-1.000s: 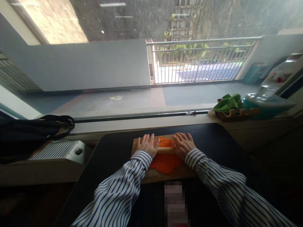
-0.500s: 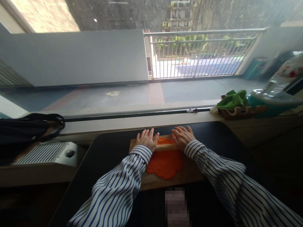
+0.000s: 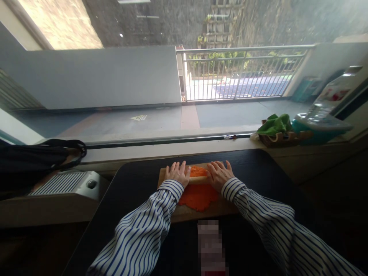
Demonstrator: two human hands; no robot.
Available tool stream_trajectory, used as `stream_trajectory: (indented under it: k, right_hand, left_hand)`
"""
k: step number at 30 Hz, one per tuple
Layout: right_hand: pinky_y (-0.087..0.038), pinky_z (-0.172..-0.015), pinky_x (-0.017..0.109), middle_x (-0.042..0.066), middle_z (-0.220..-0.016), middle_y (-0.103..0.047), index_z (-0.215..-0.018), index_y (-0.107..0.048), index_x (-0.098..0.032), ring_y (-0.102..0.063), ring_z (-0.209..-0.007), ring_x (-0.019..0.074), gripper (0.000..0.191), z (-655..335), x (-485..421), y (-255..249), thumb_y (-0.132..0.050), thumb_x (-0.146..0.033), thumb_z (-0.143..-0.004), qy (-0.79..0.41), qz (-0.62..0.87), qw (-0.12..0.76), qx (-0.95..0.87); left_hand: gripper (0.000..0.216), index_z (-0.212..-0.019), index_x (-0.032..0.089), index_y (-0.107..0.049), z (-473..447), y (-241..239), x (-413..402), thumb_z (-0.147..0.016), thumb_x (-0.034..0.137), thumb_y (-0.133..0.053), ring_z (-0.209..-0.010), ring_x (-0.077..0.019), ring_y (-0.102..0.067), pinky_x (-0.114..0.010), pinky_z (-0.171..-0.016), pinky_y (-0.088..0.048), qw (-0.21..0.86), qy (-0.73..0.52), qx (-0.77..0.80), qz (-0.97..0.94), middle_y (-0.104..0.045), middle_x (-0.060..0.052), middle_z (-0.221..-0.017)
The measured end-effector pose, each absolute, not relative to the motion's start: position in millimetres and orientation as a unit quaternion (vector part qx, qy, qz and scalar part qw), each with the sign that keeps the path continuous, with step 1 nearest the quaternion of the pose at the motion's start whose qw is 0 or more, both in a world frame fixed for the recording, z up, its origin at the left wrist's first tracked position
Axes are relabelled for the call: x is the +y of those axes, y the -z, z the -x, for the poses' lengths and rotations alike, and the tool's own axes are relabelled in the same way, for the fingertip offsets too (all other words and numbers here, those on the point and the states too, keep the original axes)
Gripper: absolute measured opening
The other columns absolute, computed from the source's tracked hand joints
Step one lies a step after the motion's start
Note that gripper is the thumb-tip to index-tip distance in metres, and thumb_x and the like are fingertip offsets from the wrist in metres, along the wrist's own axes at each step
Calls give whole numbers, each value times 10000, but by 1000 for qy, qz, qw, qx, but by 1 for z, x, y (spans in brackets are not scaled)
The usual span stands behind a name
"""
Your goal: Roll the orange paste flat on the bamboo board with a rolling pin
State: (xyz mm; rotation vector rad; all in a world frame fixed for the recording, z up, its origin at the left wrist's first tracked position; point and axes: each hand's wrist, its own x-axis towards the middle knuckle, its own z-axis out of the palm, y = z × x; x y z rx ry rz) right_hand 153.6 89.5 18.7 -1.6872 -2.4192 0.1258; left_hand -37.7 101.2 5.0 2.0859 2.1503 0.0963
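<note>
A flat sheet of orange dough [image 3: 199,195] lies on a wooden board [image 3: 214,209] on a dark table [image 3: 135,184]. A wooden rolling pin [image 3: 198,179] rests across the far part of the dough. My left hand [image 3: 178,173] lies flat on the pin's left end, fingers stretched out. On the pin's right end my right hand [image 3: 217,173] presses the same way, with its fingers spread. Both arms wear blue-and-white striped sleeves.
A window sill runs behind the table. On it at the right sit a wooden bowl with a green cloth [image 3: 275,126] and a teal container [image 3: 319,128]. At the left are a black bag [image 3: 34,161] and a grey ribbed appliance [image 3: 66,184].
Both hands pushed the rolling pin away toward the board's far edge, and it now sits a little nearer again. The dough lies flat as before.
</note>
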Motion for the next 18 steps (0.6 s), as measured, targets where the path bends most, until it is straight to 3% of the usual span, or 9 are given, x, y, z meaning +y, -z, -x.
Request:
stream_trajectory:
  k: [4,10,18]
  right_hand:
    - [-107,-1004,584,88,-1308,-469,-1221,-457,-217,-331,-1225,236,447,-149,85,-13,-198,-401,-906,-49,588,83,-803]
    - [-50,-1015,581,98,-1438,-280,-1310,-379,-221,-169,-1318,242,516,-149,86,-11,-144,-436,-903,-46,598,45,-799]
    - [-76,-1030,545,88,-1445,-267,-1340,-346,-214,-165,-1320,242,550,-150,93,-15,-136,-466,-898,-68,596,16,-800]
  left_hand:
    - [616,-1342,173,-357,33,-8,95,-877,506,-126,-1297,-258,-277,-522,-1055,-137,33,-30,714,-699,-406,-124,-1371]
    - [661,-1334,120,-366,28,-13,81,-875,525,-115,-1296,-270,-277,-513,-1057,-142,-9,-28,699,-715,-407,-150,-1364]
    - [630,-1333,148,-371,30,-9,85,-873,516,-146,-1277,-254,-317,-491,-1047,-204,3,-44,699,-713,-437,-117,-1349]
